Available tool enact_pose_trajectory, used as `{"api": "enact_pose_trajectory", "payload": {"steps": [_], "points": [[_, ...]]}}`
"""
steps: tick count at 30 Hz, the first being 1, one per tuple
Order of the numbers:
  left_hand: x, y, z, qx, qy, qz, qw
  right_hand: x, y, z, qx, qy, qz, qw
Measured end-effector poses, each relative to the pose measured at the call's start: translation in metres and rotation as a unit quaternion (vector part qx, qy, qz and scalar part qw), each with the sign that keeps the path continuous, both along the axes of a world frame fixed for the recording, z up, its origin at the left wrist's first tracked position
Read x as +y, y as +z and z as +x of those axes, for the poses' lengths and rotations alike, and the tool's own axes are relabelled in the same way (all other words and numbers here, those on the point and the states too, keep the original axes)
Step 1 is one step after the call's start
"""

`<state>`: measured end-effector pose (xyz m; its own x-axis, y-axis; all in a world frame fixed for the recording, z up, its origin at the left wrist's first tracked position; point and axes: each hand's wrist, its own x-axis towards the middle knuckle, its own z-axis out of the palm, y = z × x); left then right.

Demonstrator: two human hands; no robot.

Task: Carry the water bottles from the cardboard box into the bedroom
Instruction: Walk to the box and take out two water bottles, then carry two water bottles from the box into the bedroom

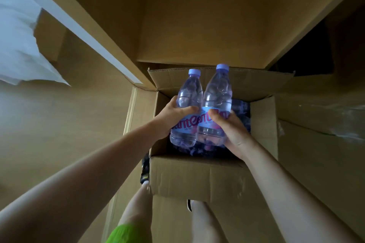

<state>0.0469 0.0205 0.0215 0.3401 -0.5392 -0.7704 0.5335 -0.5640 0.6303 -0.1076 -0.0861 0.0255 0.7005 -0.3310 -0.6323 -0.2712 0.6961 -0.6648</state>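
Two clear water bottles with lilac caps and blue-pink labels are held side by side above the open cardboard box [197, 175]. My left hand [171, 116] grips the left bottle [189, 92] around its middle. The right bottle [218, 92] is gripped at its label by my right hand [231, 130]. Both bottles stand roughly upright and touch each other. Inside the box, below them, several more bottles [240, 108] lie in shadow.
Large cardboard boxes surround the open one: a tall one behind [197, 16], one at the left [59, 114] and one at the right [320, 124]. White fabric [17, 45] lies at the far left. My legs and a shoe [145, 169] stand against the box's near wall.
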Motion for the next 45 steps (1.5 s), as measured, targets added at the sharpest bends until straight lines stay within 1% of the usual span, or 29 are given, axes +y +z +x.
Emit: {"api": "enact_pose_trajectory", "payload": {"steps": [3,5,8,10,12,15,17,19,22,25,27,30,34,36,38,42,45], "points": [[0.011,0.025,0.006,-0.005,-0.002,-0.023,1.0,0.01,0.025,0.009,0.023,-0.024,0.013,0.999],[0.024,0.044,0.014,-0.008,0.017,-0.02,1.0,0.017,0.048,0.019,0.029,0.001,0.03,0.999],[0.048,0.073,0.028,0.03,0.036,-0.027,0.999,0.026,0.081,0.035,0.045,0.041,0.067,0.996],[0.069,0.09,0.037,0.046,0.052,-0.039,0.997,0.035,0.103,0.048,0.043,0.079,0.085,0.992],[0.092,0.104,0.046,0.046,0.083,-0.044,0.995,0.044,0.122,0.063,0.027,0.138,0.088,0.986],[0.135,0.133,0.066,0.03,0.104,-0.064,0.992,0.068,0.151,0.095,-0.026,0.237,0.085,0.967],[0.167,0.156,0.078,0.011,0.121,-0.074,0.99,0.094,0.172,0.118,-0.058,0.268,0.053,0.96],[0.204,0.181,0.09,-0.014,0.14,-0.079,0.987,0.131,0.195,0.143,-0.072,0.278,0.016,0.958],[0.262,0.216,0.109,-0.045,0.175,-0.111,0.977,0.191,0.23,0.182,-0.095,0.305,-0.079,0.944],[0.326,0.251,0.134,-0.08,0.165,-0.154,0.971,0.253,0.26,0.222,-0.117,0.295,-0.139,0.938],[0.363,0.271,0.148,-0.11,0.189,-0.129,0.967,0.292,0.27,0.246,-0.131,0.288,-0.158,0.935],[0.426,0.297,0.168,-0.177,0.266,-0.075,0.945,0.361,0.287,0.283,-0.115,0.29,-0.181,0.933],[0.502,0.329,0.186,-0.224,0.347,-0.002,0.911,0.44,0.304,0.328,-0.1,0.306,-0.216,0.922],[0.537,0.341,0.192,-0.245,0.382,0.012,0.891,0.473,0.311,0.345,-0.095,0.321,-0.216,0.917],[0.573,0.348,0.196,-0.267,0.428,0.026,0.863,0.506,0.316,0.358,-0.09,0.336,-0.221,0.911],[0.625,0.349,0.199,-0.298,0.508,0.045,0.807,0.553,0.322,0.381,-0.109,0.363,-0.328,0.865],[0.651,0.349,0.211,-0.321,0.544,0.085,0.771,0.583,0.323,0.405,-0.139,0.385,-0.408,0.816]]}}
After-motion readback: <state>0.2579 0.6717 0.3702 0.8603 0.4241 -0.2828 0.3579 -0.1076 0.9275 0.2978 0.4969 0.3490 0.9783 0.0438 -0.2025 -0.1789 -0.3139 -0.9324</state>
